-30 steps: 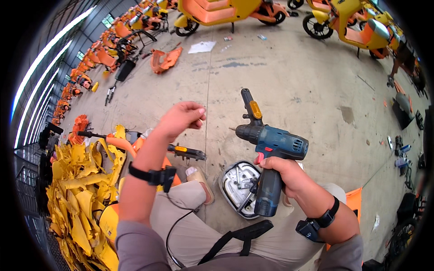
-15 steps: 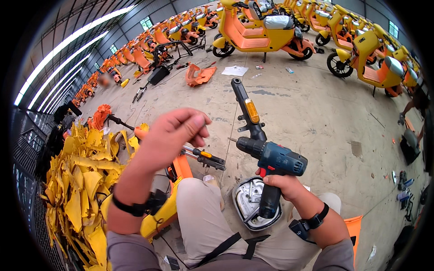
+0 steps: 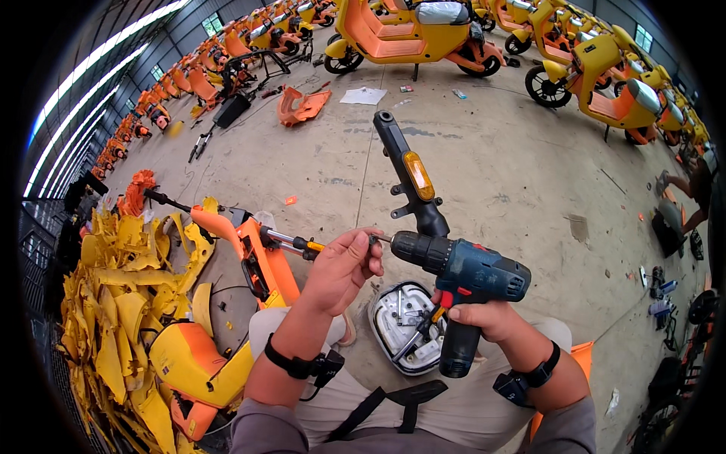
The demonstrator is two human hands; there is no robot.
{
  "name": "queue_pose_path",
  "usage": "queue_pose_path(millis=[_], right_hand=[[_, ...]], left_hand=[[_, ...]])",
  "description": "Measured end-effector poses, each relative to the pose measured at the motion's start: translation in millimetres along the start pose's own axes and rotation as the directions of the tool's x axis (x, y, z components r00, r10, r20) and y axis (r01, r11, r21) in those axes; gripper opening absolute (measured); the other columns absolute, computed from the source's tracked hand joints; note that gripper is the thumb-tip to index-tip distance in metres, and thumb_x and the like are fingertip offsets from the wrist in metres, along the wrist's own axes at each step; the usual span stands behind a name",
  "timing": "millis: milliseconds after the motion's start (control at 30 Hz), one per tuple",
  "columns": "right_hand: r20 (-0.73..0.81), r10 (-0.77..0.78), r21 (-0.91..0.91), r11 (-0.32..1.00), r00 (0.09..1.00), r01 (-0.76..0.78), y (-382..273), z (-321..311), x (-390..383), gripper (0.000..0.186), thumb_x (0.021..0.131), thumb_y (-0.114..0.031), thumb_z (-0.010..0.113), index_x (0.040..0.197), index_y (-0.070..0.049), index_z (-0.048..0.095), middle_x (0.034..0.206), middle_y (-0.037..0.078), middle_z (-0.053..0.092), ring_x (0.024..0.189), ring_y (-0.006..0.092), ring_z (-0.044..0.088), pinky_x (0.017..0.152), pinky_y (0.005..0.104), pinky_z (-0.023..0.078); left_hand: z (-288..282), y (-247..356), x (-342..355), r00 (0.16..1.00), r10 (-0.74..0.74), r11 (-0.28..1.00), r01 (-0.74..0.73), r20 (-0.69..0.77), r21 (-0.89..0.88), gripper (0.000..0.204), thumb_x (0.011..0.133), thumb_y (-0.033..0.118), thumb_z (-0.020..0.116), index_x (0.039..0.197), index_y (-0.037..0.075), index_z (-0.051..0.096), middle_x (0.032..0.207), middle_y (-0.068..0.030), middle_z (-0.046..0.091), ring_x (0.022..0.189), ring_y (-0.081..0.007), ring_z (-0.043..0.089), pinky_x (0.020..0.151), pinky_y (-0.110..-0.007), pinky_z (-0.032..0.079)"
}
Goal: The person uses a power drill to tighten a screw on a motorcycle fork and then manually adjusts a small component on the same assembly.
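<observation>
My right hand (image 3: 480,321) grips the handle of a dark blue cordless drill (image 3: 484,272), its bit pointing left. At the bit's tip, the fingertips of my left hand (image 3: 348,268) pinch around something small and dark that I cannot make out. A black fork leg (image 3: 401,163) with an amber reflector (image 3: 418,175) slants up behind the drill; its lower end is hidden. Below lies an oval black-and-white tray-like part (image 3: 389,318) holding metal pieces. Beside my left arm are an orange-and-black frame part (image 3: 265,268) and a second fork leg (image 3: 291,244).
Yellow broken panels (image 3: 113,318) are heaped at the left. Rows of yellow-orange scooters (image 3: 408,38) fill the back. An orange shell (image 3: 302,106) and white paper (image 3: 363,95) lie on the floor. At the far right a co-worker's arm (image 3: 697,214) shows among black parts and tools.
My left hand has moved right and come to the drill bit's tip, its fingers now pinched there. My right hand still holds the drill.
</observation>
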State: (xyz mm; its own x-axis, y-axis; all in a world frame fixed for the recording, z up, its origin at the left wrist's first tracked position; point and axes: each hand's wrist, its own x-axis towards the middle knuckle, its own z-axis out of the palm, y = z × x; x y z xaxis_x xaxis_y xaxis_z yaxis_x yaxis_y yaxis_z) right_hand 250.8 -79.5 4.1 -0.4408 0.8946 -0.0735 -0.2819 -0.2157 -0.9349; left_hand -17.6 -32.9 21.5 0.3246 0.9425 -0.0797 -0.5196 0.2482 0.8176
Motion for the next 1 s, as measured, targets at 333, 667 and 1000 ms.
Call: queue_pose_path(millis=[333,667,1000], right_hand=[[-0.043,0.125,0.051,0.991,0.991,-0.123,10.8,-1.9,15.8,0.048,0.080,-0.011,0.076,0.124,-0.005,0.059,0.113,0.006,0.067,0.105,0.0171,0.061,0.094,0.0348,0.049],[0.053,0.131,-0.119,0.985,0.990,-0.124,5.3,-3.3,23.3,0.049,0.083,-0.011,0.073,0.129,-0.004,0.055,0.116,0.007,0.064,0.108,0.0173,0.060,0.095,0.0353,0.050],[0.090,0.139,-0.075,0.988,0.986,-0.132,6.7,-1.2,22.5,0.052,0.083,-0.009,0.073,0.131,-0.003,0.054,0.117,0.008,0.064,0.110,0.0177,0.059,0.096,0.0361,0.049]], left_hand=[[-26.9,-19.4,30.3,0.997,-0.035,0.979,0.022,-0.064,-0.201,0.028,0.106,0.026,0.049,0.121,0.004,0.058,0.091,-0.0015,0.062,0.076,-0.0115,0.058,0.076,-0.029,0.051],[-38.3,-6.7,27.1,0.991,0.025,0.972,0.006,-0.128,0.236,0.031,0.103,0.026,0.057,0.117,-0.001,0.062,0.089,-0.0063,0.064,0.077,-0.0139,0.061,0.074,-0.028,0.051],[-39.3,-9.8,19.7,0.999,0.048,0.995,-0.048,-0.001,-0.084,0.033,0.103,0.026,0.056,0.121,-0.001,0.061,0.092,-0.0077,0.065,0.078,-0.0148,0.061,0.076,-0.030,0.053]])
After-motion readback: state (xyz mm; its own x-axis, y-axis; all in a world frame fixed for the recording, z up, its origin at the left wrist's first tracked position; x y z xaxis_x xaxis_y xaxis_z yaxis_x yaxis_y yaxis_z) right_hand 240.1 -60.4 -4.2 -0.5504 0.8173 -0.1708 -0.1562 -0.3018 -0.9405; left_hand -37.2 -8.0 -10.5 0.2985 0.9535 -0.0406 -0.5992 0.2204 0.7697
